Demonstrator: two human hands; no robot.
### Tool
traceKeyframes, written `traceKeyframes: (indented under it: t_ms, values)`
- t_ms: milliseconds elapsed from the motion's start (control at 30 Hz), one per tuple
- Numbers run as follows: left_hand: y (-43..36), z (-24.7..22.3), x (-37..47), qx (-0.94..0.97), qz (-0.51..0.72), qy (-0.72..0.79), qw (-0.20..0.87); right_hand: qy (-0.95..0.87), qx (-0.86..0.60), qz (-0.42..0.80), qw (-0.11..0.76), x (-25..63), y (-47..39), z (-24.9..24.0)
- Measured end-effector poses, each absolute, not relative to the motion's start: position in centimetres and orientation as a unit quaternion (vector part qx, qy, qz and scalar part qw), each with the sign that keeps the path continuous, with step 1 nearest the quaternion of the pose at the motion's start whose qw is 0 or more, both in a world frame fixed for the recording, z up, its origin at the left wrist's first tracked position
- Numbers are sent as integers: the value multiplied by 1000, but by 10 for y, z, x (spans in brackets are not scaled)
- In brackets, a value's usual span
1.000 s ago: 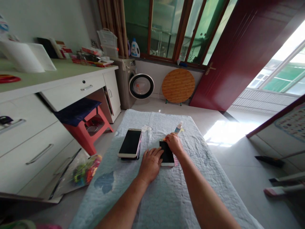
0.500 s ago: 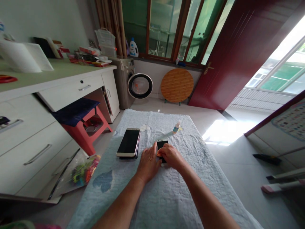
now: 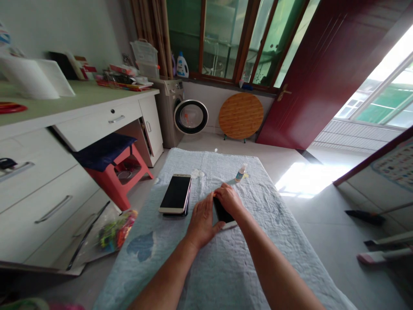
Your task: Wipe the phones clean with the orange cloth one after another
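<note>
A small phone with a black screen and white edges (image 3: 222, 212) lies on the light blue cloth (image 3: 258, 241). My left hand (image 3: 202, 219) rests along its left side, fingers stretched out and thumb at the near edge. Over the phone's far end, my right hand (image 3: 227, 199) has its fingers pressed together on a small orange thing, mostly hidden by the fingertips. To the left lies a larger gold-edged phone (image 3: 176, 193) on top of another dark one. A small spray bottle (image 3: 240, 173) stands beyond my right hand.
At the left is a white desk (image 3: 125, 103) with a red stool (image 3: 119, 176) under it. A plastic bag (image 3: 112, 232) hangs by the cloth's left edge. Behind are a washing machine (image 3: 169, 112) with its door open and a round wooden board (image 3: 241, 116).
My right hand has moved from the middle of the small phone to its far end, uncovering more of the lower screen. My left hand has hardly moved.
</note>
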State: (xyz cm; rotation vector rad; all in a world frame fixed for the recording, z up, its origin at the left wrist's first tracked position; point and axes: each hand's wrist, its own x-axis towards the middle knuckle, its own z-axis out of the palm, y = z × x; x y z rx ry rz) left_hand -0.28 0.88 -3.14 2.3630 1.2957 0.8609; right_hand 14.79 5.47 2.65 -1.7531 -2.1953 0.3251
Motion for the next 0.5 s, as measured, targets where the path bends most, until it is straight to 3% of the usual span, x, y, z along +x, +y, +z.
traceKeyframes:
  t_ms: [500]
  values:
    - [6,-14,-4,832,269,458,158,-760,-621,114,155,151,59,24]
